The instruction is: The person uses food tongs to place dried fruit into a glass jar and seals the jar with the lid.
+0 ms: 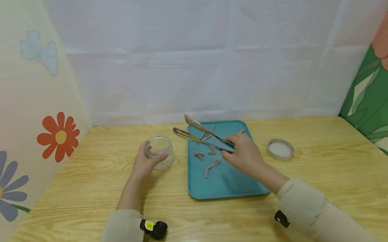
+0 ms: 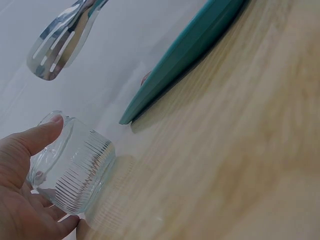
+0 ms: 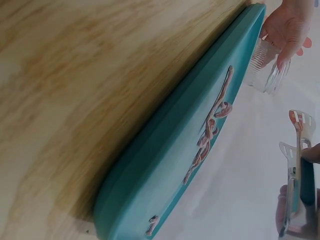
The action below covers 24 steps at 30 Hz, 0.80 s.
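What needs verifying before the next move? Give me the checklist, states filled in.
1. Jar uncovered: ok, its lid lies beside the tray.
2. Jar steadied: ok, the left grip holds it.
3. Tongs in hand: ok, the right grip holds them.
4. Tongs open: ok, tips apart with nothing between them.
5. Tips down at the strips: not ok, they are raised clear.
6. Strips loose from the tray: cannot tell.

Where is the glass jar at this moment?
In the head view, the glass jar is left of centre, held in the person's left hand, just to the left of the blue tray.
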Motion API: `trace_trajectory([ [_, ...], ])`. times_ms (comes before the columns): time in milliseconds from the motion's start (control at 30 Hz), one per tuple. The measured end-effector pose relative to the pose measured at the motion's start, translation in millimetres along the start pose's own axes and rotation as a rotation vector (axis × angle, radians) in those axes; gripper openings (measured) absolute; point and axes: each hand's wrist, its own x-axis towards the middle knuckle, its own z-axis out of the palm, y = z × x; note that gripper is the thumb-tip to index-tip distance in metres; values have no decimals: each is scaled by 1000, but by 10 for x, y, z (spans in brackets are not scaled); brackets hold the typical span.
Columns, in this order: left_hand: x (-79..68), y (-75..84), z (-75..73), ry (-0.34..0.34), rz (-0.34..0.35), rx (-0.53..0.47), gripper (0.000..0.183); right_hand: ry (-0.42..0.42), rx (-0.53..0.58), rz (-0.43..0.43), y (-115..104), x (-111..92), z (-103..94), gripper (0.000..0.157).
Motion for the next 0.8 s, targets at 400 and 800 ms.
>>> trace_trajectory([
  [400, -11, 3, 3, 2, 5, 1, 93, 14, -35, -18, 125, -77, -78, 29],
  [800, -1, -3, -4, -4, -3, 3, 94, -66, -77, -6, 216, -154, -52, 23],
])
